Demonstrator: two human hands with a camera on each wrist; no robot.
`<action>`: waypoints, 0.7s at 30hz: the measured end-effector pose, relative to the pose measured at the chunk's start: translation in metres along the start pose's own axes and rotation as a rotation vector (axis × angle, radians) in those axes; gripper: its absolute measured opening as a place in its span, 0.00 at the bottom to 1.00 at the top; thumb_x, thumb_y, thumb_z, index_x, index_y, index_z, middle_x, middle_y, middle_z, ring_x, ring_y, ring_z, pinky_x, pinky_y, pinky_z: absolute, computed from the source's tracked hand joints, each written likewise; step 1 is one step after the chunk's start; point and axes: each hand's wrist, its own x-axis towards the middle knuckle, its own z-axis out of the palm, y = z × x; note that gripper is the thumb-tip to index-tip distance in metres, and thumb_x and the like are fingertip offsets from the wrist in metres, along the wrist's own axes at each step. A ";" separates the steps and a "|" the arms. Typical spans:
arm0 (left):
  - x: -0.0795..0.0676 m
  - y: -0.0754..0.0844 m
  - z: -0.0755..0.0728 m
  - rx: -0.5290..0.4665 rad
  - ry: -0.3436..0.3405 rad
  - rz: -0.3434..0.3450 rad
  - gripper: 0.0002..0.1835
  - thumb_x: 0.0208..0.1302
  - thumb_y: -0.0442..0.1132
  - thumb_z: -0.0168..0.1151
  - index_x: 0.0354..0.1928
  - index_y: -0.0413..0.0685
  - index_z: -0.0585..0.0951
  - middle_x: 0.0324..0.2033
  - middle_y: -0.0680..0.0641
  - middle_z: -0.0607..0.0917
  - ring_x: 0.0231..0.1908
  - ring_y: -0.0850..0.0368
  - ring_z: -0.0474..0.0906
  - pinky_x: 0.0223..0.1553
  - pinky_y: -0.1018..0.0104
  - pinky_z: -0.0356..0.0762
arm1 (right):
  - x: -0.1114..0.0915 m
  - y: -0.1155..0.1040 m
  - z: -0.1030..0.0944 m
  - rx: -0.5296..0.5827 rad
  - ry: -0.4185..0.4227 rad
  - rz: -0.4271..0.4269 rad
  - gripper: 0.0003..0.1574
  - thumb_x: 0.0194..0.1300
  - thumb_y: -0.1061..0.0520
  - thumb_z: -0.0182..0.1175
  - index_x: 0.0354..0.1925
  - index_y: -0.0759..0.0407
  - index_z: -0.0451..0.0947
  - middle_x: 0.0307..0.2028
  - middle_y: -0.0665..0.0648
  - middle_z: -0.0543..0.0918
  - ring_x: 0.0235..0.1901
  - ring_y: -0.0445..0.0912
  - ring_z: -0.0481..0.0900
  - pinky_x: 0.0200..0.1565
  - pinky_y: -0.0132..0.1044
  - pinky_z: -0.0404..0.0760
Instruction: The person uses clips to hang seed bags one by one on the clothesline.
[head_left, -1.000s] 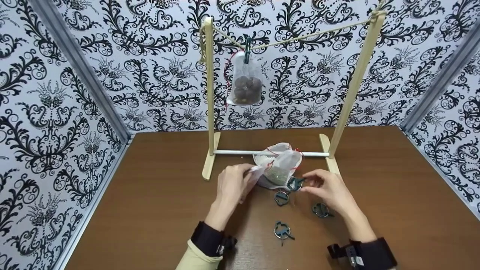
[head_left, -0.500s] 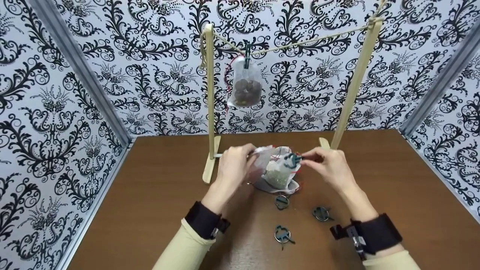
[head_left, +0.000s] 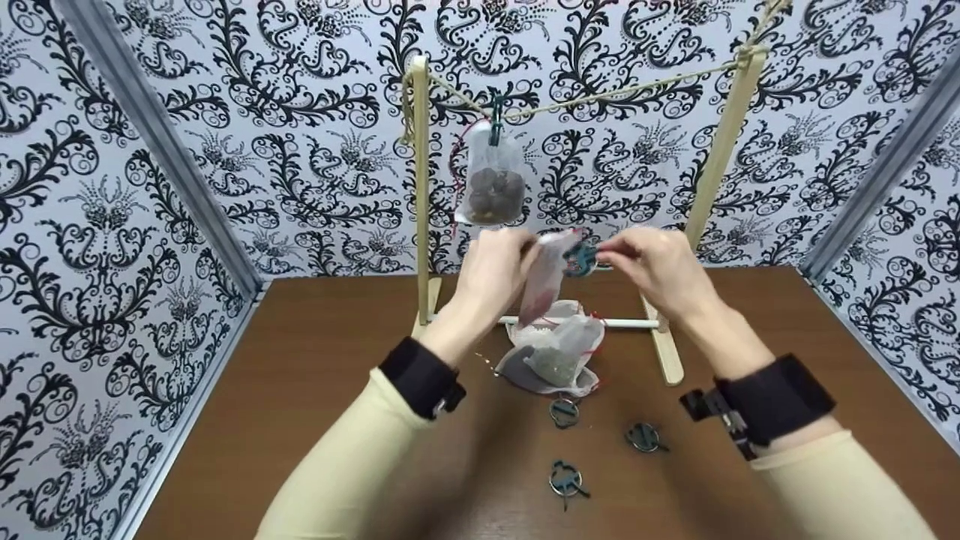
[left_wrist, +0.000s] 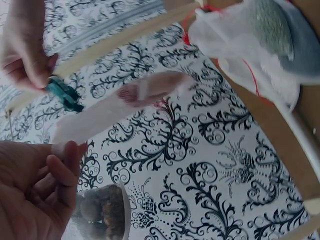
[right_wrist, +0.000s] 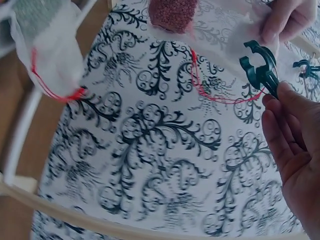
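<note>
My left hand [head_left: 491,270] pinches the top of a white mesh drawstring bag [head_left: 546,274], which hangs tilted in the air. Dark red grains [right_wrist: 172,15] fill its lower end, and a red cord [right_wrist: 205,95] trails from it. Between the thumb and fingers of my right hand [head_left: 660,262] is a dark green plant clip [right_wrist: 260,70], its curved jaws apart and pointing towards the bag. Whether clip and bag touch, I cannot tell. To the left, another mesh bag [head_left: 495,187] with round brown lumps hangs from the rope [head_left: 615,94] by a green clip [head_left: 496,124].
Wooden posts [head_left: 421,187] hold the rope, joined low down by a white rod [head_left: 630,323]. Below my hands, mesh bags [head_left: 555,364] with greenish and white contents lie on the brown table [head_left: 337,450]. Several green clips [head_left: 566,478] lie nearer. A patterned wall [head_left: 300,187] stands behind.
Both hands have risen from the table towards the rope. The left hand has lifted the red-grain bag off the pile; the right has carried the clip up beside it.
</note>
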 end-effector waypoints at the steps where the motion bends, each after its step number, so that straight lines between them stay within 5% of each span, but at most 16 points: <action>1: 0.004 0.001 -0.001 -0.009 0.018 0.006 0.09 0.71 0.42 0.60 0.42 0.48 0.87 0.38 0.47 0.91 0.34 0.54 0.88 0.36 0.66 0.86 | 0.005 -0.002 -0.002 -0.021 -0.006 -0.011 0.07 0.57 0.66 0.69 0.36 0.67 0.84 0.33 0.62 0.89 0.29 0.50 0.85 0.34 0.28 0.83; 11: 0.038 0.004 -0.020 0.064 0.236 0.104 0.10 0.69 0.42 0.62 0.39 0.42 0.85 0.35 0.44 0.91 0.31 0.51 0.89 0.32 0.67 0.86 | 0.050 -0.016 -0.021 -0.164 0.035 -0.114 0.06 0.61 0.64 0.66 0.36 0.69 0.83 0.33 0.65 0.87 0.31 0.54 0.84 0.37 0.43 0.85; 21: 0.064 0.014 -0.040 0.230 0.266 0.115 0.12 0.73 0.40 0.56 0.35 0.42 0.84 0.34 0.44 0.91 0.30 0.50 0.89 0.29 0.68 0.86 | 0.085 -0.024 -0.036 -0.221 0.125 -0.058 0.10 0.65 0.61 0.63 0.38 0.69 0.84 0.35 0.68 0.87 0.33 0.57 0.85 0.39 0.43 0.85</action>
